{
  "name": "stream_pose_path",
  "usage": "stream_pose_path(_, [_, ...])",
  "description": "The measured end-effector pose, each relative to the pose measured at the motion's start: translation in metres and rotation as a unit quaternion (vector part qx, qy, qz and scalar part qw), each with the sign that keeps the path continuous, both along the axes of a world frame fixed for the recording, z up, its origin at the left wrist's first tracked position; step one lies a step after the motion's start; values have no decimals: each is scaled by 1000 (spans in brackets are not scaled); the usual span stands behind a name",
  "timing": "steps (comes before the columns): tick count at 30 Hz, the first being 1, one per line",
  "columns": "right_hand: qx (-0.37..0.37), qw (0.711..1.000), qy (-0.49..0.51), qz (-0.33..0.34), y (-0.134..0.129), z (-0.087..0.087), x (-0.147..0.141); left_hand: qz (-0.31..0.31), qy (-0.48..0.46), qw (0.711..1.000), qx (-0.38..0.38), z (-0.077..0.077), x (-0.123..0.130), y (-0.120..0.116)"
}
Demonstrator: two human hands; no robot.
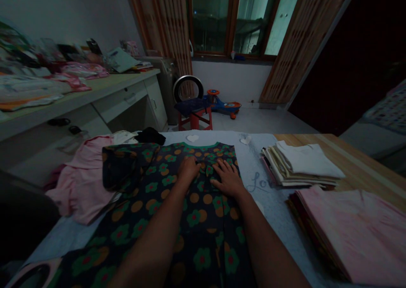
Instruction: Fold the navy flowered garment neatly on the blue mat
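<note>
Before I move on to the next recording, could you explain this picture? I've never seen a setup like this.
There is no machine here: one camera worn on a person's head looks forward and down at their own two bare hands. The left hand, its fingers curled, and the right hand, spread open, rest on a dark flowered garment. It lies on a pale blue cover. To the right are a white-topped folded stack and a pink-topped one; to the left, loose pink clothing. Nothing is lifted; whether the left hand pinches the fabric, I can't tell.
</note>
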State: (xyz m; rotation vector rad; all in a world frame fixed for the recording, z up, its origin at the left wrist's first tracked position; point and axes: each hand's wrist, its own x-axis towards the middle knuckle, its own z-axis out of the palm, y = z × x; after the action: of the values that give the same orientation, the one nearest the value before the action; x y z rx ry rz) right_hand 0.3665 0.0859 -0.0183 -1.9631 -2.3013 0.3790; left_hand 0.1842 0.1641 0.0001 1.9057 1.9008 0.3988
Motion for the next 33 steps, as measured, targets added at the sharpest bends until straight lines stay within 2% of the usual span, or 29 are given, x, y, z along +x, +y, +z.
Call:
stream_pose_path(10, [11, 998, 58, -5, 0, 4, 3, -23, -138, 988, 63, -1, 9, 30])
stream_pose_path(15, [20, 998, 61, -7, 1, 1, 5, 23, -165, 984, 56, -9, 11, 36])
stream_pose_path(19, [17, 999, 31, 1, 1, 1, 3, 78, -161, 983, 50, -8, 8, 37])
stream_pose_path(21, [13, 999, 30, 0, 1, 1, 2, 99, -152, 981, 64, -3, 4, 32])
stream_pose_path(23, [8, 999, 31, 0, 1, 1, 2, 90, -132, 984, 83, 2, 1, 21])
stream_pose_path(25, [7, 999, 31, 1, 1, 1, 2, 27, -85, 992, 89, 5, 0, 6])
stream_pose_path(27, [11, 999, 30, 3, 1, 0, 2, -43, -32, 997, 58, 5, 4, -11])
stream_pose_path(30, [17, 999, 43, 4, 1, -1, 2, -60, 1, 998, 35, 2, 13, -30])
stream_pose_path(33, [42, 995, 92, -15, 4, -6, 5, -58, -7, 997, 54, 0, 21, -39])
